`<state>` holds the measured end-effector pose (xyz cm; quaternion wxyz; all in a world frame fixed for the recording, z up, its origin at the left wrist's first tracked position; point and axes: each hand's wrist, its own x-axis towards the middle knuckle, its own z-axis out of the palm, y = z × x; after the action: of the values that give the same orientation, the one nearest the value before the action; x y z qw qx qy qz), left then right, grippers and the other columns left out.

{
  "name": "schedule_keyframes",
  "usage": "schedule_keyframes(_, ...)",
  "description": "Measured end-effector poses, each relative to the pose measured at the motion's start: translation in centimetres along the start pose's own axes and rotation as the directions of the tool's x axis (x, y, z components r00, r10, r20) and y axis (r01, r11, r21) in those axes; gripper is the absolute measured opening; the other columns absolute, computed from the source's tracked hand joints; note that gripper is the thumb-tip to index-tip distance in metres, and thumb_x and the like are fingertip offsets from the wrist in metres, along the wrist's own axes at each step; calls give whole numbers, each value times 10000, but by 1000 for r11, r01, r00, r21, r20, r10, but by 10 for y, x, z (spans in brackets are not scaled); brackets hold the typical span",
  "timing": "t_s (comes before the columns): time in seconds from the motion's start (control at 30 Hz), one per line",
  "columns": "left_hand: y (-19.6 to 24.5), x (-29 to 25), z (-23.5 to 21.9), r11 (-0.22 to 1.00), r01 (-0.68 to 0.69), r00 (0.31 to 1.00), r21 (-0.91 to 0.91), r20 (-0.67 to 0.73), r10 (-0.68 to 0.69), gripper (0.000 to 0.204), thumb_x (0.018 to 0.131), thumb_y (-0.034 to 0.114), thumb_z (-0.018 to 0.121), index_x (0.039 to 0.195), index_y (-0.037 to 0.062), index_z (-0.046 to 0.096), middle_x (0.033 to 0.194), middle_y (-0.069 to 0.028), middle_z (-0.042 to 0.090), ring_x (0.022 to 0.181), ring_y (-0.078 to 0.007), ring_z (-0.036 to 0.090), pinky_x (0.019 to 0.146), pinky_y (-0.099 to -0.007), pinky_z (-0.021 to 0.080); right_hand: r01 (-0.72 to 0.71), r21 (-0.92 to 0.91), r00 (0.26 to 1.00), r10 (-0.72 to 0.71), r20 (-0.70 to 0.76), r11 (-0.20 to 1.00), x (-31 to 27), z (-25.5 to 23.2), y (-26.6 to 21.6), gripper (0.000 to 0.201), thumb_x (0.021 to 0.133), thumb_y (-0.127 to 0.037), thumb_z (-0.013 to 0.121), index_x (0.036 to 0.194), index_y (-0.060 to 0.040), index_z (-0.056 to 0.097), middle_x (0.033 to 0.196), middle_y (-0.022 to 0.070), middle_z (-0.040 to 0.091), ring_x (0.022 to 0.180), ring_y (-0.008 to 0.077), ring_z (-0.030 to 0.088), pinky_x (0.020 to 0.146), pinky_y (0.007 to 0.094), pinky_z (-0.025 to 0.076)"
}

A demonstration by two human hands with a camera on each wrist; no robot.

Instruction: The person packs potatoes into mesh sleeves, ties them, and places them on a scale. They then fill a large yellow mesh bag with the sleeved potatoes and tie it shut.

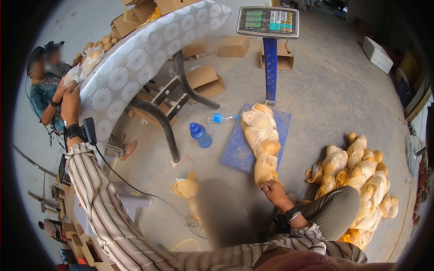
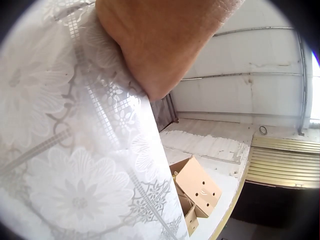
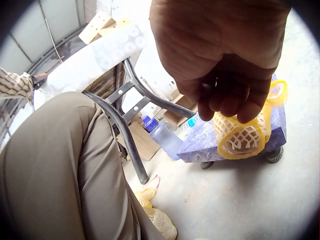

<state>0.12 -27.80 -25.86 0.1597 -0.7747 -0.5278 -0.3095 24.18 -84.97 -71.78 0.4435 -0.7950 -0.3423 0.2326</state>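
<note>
A long white mesh bag (image 1: 261,122) of tan, rounded produce lies on the blue scale platform (image 1: 237,153). My right hand (image 1: 275,194) pinches its near end. In the right wrist view, the curled fingers of my right hand (image 3: 220,60) are at the bag's yellow netting (image 3: 242,142), over the platform (image 3: 200,146). My left hand (image 1: 70,107) rests at the edge of the patterned tablecloth (image 1: 120,74). Only part of my left hand (image 2: 160,45) shows against the cloth (image 2: 75,185) in the left wrist view; its fingers are hidden.
Filled mesh bags (image 1: 361,176) are piled at the right, beside my knee (image 1: 334,212). A blue bottle (image 1: 200,135) and a clear bottle (image 1: 219,118) are on the floor near black table legs (image 1: 158,126). The scale display (image 1: 268,21) stands behind the platform. Another person (image 1: 43,92) is beyond the table.
</note>
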Motion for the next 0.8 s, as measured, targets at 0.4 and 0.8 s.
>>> schedule_keyframes(0.4,-7,11,9,997,68,998,-29,-6,-68,406,933,331,484,1252,94,569,1281,-152,574,1129,-369,578,943,-422,445,23,-21,1000,-23,-3,1000,1,5,9,211,871,-185,616,777,3,624,777,194,604,744,351,589,693,422,462)
schedule_keyframes(0.8,-3,23,7,798,-467,793,380,-220,568,535,895,363,586,1358,114,484,1413,-124,456,1294,-348,413,1039,-411,369,-5,4,999,4,42,1000,-1,16,11,205,872,-191,629,801,1,631,774,188,612,713,327,595,675,404,466)
